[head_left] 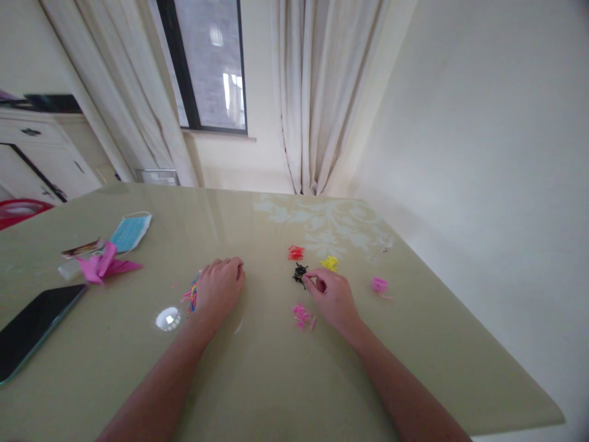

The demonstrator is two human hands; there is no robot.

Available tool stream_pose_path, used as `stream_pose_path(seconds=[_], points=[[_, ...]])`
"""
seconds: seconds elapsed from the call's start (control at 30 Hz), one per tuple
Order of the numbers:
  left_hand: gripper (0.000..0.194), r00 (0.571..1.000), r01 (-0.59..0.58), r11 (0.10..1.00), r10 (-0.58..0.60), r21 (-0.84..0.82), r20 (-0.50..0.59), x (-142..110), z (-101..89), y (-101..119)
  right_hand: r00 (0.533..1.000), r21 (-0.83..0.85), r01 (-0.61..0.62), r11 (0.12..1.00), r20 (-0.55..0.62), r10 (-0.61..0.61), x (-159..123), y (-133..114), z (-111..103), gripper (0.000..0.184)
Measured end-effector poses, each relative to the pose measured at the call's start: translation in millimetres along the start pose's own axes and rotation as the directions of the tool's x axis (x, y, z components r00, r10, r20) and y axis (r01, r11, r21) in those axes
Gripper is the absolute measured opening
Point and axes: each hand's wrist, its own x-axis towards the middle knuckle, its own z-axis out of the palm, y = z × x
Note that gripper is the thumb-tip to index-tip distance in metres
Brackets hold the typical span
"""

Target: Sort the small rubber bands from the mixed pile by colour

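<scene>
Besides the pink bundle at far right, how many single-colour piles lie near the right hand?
4: red pile farthest; yellow pile just beyond the right hand; black pile just left of it; pink pile nearest the wearer. The hand may hide pieces.

A phone point(39, 328) lies at the left edge of the frame, face up on the table point(460, 380). Just above it sits a pink paper crane point(107, 265), with a blue mask point(131, 233) behind and a small wrapper point(83, 248) beside it. A shiny dome point(168, 318) stands left of the lower centre. Pale curtains point(317, 92) hang either side of a dark-framed window point(209, 67) at the top. A white cabinet point(69, 166) fills the upper left, something red point(45, 207) below it; a plain wall point(497, 153) fills the right.
</scene>
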Motion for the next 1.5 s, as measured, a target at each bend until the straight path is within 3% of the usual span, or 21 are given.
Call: stream_pose_path(seconds=[0.1,0.17,0.27,0.33,0.4,0.47,0.63,0.8,1.0,1.27,1.37,1.5], points=[[0.032,0.999,0.028,0.99,-0.032,-0.142,-0.031,1.9,-1.1,1.3,1.0,0.013,-0.004,1.0,0.0,0.004,0.1,-0.9,0.0,0.015],[0.03,0.999,0.003,0.927,-0.021,-0.375,-0.043,3.3,-1.8,4.6,1.0,0.031,-0.003,1.0,0.0,0.003,0.0,-1.7,-0.1,0.015],[0.033,1.0,-0.018,0.638,0.024,-0.77,-0.004,2.0,-4.5,14.5,1.0,0.076,0.028,0.997,-0.003,-0.028,-0.9,-3.5,-0.4,0.018],[0.034,0.998,0.0,0.418,0.053,-0.908,0.024,-2.2,-7.8,23.1,0.998,0.108,0.057,0.993,-0.013,-0.056,-1.7,-5.4,-0.6,0.02],[0.032,0.997,0.017,0.269,0.071,-0.963,0.037,-8.2,-11.7,31.5,0.997,0.14,0.072,0.987,-0.029,-0.069,-2.6,-8.0,-1.5,0.021],[0.029,0.995,0.036,0.182,0.086,-0.983,0.052,-14.6,-15.3,38.6,0.998,0.197,0.062,0.978,-0.032,-0.057,-3.5,-11.4,-3.4,0.023],[0.027,0.985,0.058,0.086,0.159,-0.995,0.071,-25.4,-18.9,49.6,0.999,0.445,-0.015,0.895,0.053,-0.01,-6.2,-21.5,-13.0,0.031],[0.027,0.981,0.029,0.115,0.188,-0.993,0.051,-29.1,-14.1,52.7,0.997,0.546,0.005,0.838,0.06,-0.045,-10.2,-28.6,-17.8,0.026],[0.026,0.973,0.013,0.119,0.225,-0.993,0.039,-29.5,-12.6,53.4,0.997,0.532,0.074,0.843,-0.032,-0.067,-11.1,-28.6,-15.2,0.014],[0.028,0.963,0.011,0.155,0.264,-0.988,0.052,-30.2,-12.6,53.9,0.994,0.507,0.105,0.856,-0.054,-0.09,-9.9,-27.2,-19.1,0.015],[0.031,0.973,-0.027,0.258,0.229,-0.966,0.035,-26.2,-11.1,51.1,0.993,0.517,0.113,0.849,-0.077,-0.086,-9.5,-26.7,-24.1,0.017],[0.027,0.989,-0.127,0.616,0.137,-0.777,-0.052,-17.3,-8.7,40.4,0.99,0.527,0.129,0.84,-0.111,-0.082,-8.0,-21.5,-32.0,0.017]])
